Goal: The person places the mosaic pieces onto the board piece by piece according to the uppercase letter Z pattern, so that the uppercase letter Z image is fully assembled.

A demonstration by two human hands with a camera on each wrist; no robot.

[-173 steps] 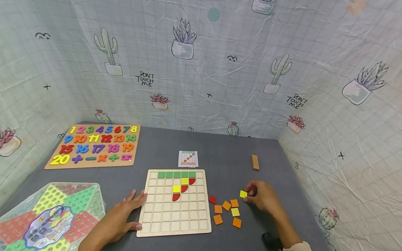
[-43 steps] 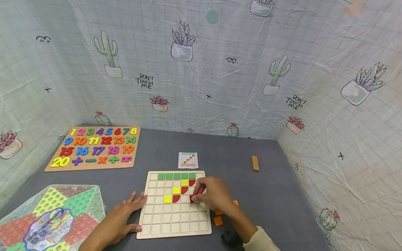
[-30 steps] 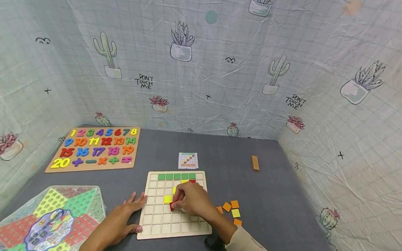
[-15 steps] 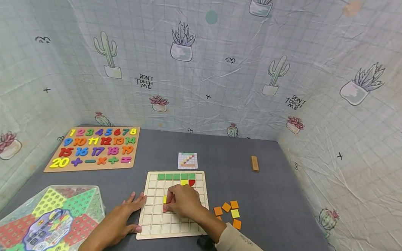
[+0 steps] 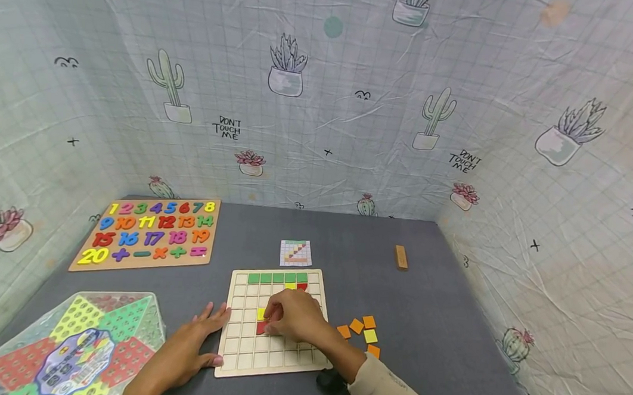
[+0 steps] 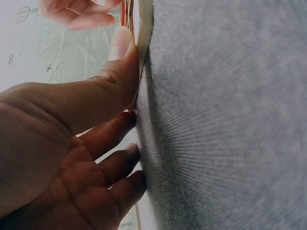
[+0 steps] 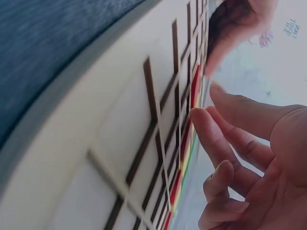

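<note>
A pale wooden grid board lies in front of me. My left hand rests at its left edge, fingers spread; in the left wrist view the thumb presses the rim. Over the board's middle is my right hand, its fingertips just right of a red piece set in a cell below a yellow square. The right wrist view shows thumb and index finger apart with nothing between them. Green squares line the top row. The right hand hides part of the red and yellow diagonal.
Loose orange squares and one yellow square lie right of the board. Behind it is a small pattern card. A wooden block, a number board and a clear-lidded game box surround it.
A yellow square and then a red piece went from the right-hand pile onto the board. The right hand has just released the red piece and drawn slightly right. The left hand stayed put.
</note>
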